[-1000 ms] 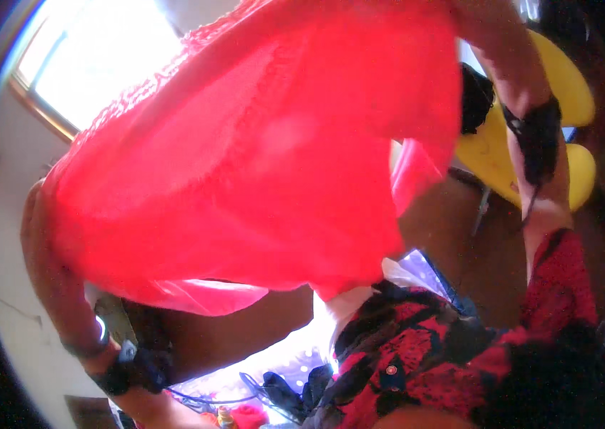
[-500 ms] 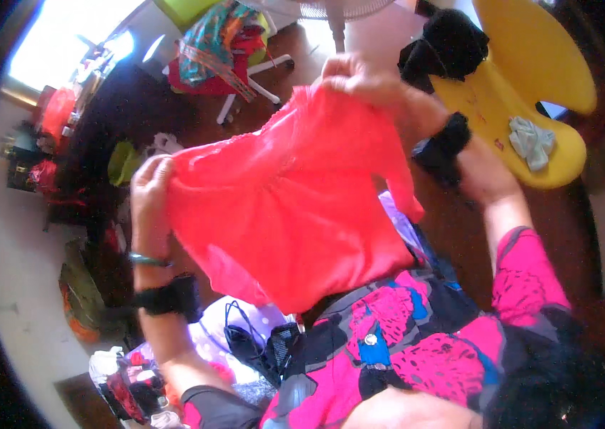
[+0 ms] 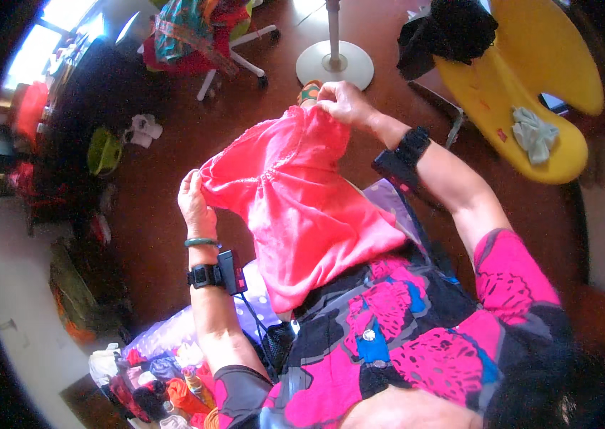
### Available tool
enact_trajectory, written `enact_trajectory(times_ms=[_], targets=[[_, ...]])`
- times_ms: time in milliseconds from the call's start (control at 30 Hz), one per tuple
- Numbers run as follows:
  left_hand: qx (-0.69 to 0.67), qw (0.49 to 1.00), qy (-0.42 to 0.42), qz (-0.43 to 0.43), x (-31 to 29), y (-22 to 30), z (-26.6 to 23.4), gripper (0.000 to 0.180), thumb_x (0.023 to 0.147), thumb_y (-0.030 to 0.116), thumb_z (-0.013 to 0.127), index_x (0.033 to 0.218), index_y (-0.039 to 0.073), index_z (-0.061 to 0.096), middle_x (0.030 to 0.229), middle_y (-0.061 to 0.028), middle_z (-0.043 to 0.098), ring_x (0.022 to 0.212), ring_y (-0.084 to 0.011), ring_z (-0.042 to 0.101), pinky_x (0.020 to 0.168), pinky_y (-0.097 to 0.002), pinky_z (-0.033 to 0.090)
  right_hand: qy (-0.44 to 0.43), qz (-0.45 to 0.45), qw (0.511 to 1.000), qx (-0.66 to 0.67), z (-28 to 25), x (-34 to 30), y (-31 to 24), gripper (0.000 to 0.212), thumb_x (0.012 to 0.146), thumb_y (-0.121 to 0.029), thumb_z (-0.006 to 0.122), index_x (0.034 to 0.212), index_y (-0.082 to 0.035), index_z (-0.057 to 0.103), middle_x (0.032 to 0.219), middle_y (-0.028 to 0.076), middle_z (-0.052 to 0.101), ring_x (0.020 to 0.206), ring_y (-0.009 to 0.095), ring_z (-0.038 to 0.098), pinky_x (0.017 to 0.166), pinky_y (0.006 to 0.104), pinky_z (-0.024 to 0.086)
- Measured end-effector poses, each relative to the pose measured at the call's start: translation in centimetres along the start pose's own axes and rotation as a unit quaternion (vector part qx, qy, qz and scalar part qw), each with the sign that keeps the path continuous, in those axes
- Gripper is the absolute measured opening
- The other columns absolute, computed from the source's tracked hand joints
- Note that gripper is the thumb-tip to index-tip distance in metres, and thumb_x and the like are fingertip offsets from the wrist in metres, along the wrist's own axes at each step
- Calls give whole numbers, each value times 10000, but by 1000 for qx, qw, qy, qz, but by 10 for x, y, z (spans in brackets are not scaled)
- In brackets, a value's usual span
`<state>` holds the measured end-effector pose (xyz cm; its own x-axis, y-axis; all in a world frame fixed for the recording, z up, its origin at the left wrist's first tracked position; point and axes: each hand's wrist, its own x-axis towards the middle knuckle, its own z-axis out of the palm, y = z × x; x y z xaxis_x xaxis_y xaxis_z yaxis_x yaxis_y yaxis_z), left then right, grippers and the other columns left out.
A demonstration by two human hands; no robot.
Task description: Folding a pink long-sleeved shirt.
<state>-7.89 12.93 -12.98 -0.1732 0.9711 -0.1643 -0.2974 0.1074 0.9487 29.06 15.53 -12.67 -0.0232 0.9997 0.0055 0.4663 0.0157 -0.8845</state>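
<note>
A coral-red knit top (image 3: pixel 309 214) is stretched between my two hands, its lower part lying against my lap. My left hand (image 3: pixel 196 204) pinches the neckline at its left side, fingers closed. The fingers of my right hand (image 3: pixel 347 106) close on the upper right edge of the same top, farther out than the left. Gathered folds run down from the middle of the neckline. The sleeves are mostly hidden in the folds. A purple polka-dot cloth (image 3: pixel 166 330) shows beside my left forearm.
At the lower left lies a pile of mixed clothes (image 3: pixel 166 386). A yellow chair (image 3: pixel 517 100) at the right bears a black cloth item (image 3: pixel 452 32) and a pale cloth (image 3: pixel 533 136). The round fan base (image 3: pixel 354 68) stands ahead, near a clothes-laden chair (image 3: pixel 188 36). A green basket (image 3: pixel 105 151) sits left.
Both hands have come closer together, the left moving rightward and the right slightly lower. The top, spread wide before, now hangs narrower with deeper folds. The view has tilted downward.
</note>
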Motion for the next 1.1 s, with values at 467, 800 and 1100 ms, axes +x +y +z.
enact_trajectory(times_ms=[467, 800, 1100], targets=[[-75, 928, -140, -336, -92, -26, -1, 315, 938, 301, 540, 1079, 20, 564, 915, -99, 662, 776, -165, 637, 681, -311, 531, -10, 19, 996, 87, 29, -116, -47, 145, 845, -107, 645, 943, -6, 613, 820, 44, 641, 758, 98, 578, 678, 270, 486], [57, 965, -139, -214, -98, -27, 16, 289, 903, 210, 604, 1097, -2, 575, 1011, -69, 634, 880, -135, 606, 781, -271, 494, 131, 27, 986, 104, 13, -102, -38, 18, 873, -14, 556, 869, -25, 569, 769, 8, 590, 727, 74, 519, 655, 250, 450], [-41, 962, -117, -244, -106, -25, 25, 250, 863, 71, 631, 1095, 9, 563, 990, -87, 636, 829, -165, 634, 748, -297, 539, 107, 36, 992, 56, 11, -105, -46, 60, 866, -66, 571, 910, -25, 578, 825, 115, 638, 755, 221, 612, 699, 348, 482]])
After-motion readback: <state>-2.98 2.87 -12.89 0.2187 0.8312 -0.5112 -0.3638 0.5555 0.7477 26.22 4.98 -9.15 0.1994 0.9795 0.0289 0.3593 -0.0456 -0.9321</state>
